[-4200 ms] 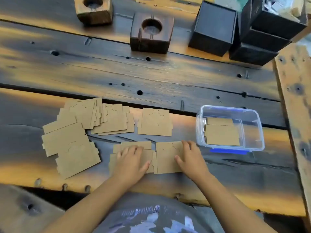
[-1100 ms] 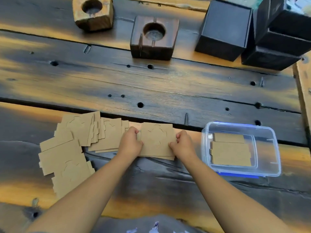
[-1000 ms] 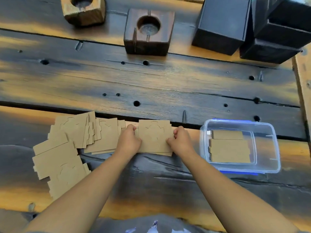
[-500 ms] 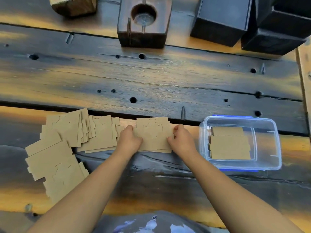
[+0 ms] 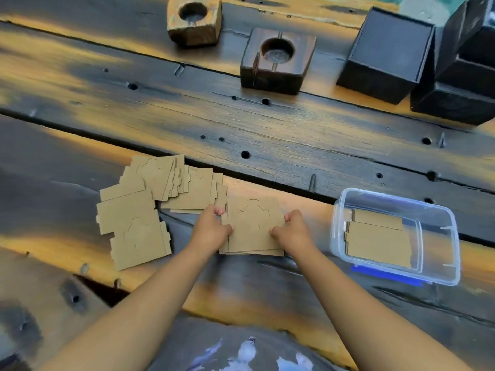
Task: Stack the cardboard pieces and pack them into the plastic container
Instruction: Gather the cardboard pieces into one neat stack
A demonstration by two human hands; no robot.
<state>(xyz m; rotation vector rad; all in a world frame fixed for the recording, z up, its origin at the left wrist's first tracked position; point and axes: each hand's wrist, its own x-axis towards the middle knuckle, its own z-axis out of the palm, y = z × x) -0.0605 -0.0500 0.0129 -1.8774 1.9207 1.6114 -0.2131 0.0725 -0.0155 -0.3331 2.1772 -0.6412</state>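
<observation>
- Stack of cardboard pieces point(image 5: 253, 227) on the wooden table point(image 5: 267, 124), gathered since 4.2 s ago from pieces lying flat side by side
- Left hand point(image 5: 211, 231) pinches its left edge, right hand point(image 5: 293, 231) its right edge; both clamped, squaring it
- Plastic container point(image 5: 444, 236) just right, open, cardboard already inside
- Loose pieces point(image 5: 150, 202) remain left; judged: transfer next

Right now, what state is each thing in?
Plastic container: open, partly filled with cardboard.
Cardboard stack: on the table, gripped at both sides.
Loose cardboard pieces: scattered, unstacked.
Left hand: gripping the stack.
Right hand: gripping the stack.
</observation>
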